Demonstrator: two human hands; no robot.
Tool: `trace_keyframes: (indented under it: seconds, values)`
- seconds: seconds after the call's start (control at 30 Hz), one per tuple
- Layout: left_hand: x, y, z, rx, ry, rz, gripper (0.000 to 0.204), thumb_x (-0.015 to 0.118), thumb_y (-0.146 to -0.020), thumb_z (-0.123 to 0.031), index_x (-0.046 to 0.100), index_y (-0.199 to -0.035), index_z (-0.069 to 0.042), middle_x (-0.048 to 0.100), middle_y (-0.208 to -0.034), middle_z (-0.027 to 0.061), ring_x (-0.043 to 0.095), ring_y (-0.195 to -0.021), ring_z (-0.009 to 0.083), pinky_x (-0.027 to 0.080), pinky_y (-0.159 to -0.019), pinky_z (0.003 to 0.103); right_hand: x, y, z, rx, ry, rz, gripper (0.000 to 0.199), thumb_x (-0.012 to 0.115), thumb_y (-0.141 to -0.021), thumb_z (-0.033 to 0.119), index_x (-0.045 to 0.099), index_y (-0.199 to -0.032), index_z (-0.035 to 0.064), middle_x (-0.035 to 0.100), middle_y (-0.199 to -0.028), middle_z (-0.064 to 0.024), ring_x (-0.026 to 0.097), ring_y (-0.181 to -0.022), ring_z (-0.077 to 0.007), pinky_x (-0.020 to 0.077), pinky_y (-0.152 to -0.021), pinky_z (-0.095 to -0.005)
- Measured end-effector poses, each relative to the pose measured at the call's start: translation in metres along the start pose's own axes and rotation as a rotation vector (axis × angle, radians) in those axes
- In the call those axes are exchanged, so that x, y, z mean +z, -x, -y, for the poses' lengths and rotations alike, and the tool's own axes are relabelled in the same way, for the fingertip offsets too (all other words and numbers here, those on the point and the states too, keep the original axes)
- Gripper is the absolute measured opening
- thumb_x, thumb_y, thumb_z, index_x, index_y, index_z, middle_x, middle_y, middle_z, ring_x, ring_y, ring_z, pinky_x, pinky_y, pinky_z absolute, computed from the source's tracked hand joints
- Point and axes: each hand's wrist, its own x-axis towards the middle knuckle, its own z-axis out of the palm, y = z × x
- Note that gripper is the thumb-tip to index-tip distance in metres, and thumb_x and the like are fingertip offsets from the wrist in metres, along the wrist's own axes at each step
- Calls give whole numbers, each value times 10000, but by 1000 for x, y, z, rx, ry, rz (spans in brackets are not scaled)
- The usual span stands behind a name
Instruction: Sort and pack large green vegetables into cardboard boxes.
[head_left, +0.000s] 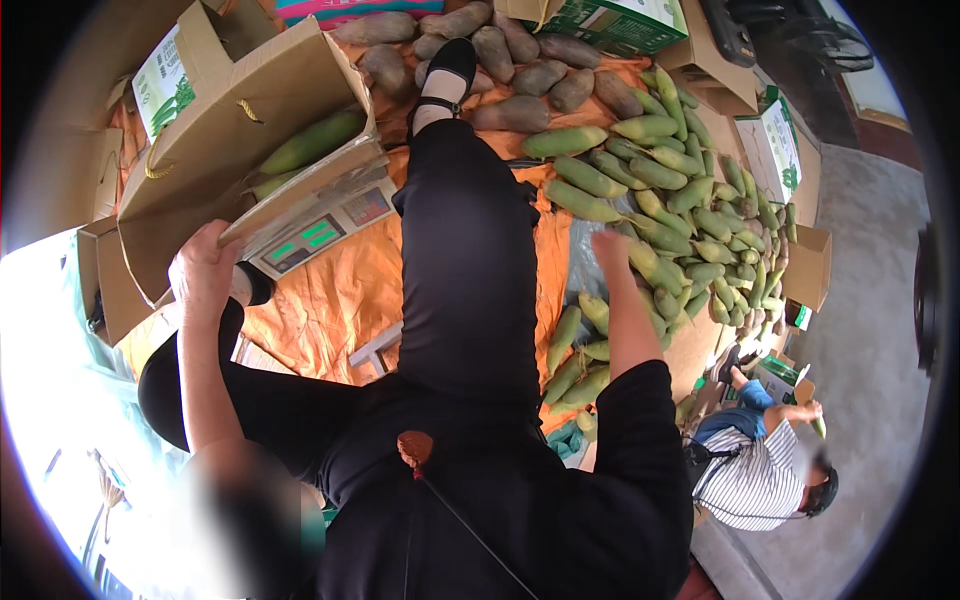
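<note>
An open cardboard box [185,225] at the left holds a few long green radishes [312,140]. It stands on a scale [300,240] with a lit green display. My left hand [200,262] is closed on the near edge of the box. Over to the right, my right hand [610,250] reaches to a large pile of green radishes [690,230]. It is beside the pile's left edge, and its fingers are mostly hidden, so I cannot make out whether it grips one.
Brownish-purple root vegetables [515,113] lie beyond my outstretched leg on an orange sheet [320,310]. More cardboard boxes [765,140] stand at the far right. A person in a striped shirt [755,475] holds a green radish at the lower right.
</note>
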Motion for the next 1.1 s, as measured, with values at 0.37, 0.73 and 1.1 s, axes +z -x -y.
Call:
trace_keyframes:
  seconds: [0.37,0.73,1.1]
  values:
    - [3,-3,2,-7,45,-8,136,672,-748,-146,649,-861,-74,635,-825,114,616,-791,314,487,-687,377,101,90,19,482,-673,279,380,655,-779,312,661,-1104,117,671,-1026,-130,621,-1005,-290,476,-875,-386]
    - [2,3,5,29,-71,2,105,651,-768,-181,639,-847,-114,627,-814,44,620,-837,253,502,-728,376,28,99,15,901,-990,-235,316,608,-839,285,664,-794,-23,651,-723,-125,615,-677,-258,493,-660,-346]
    - [4,4,13,106,-48,-54,78,646,-753,-148,601,-788,-95,600,-761,45,613,-796,249,503,-710,382,-168,56,62,750,-1471,-262,260,559,-903,213,566,-720,28,530,-713,-28,538,-712,-137,463,-536,-300]
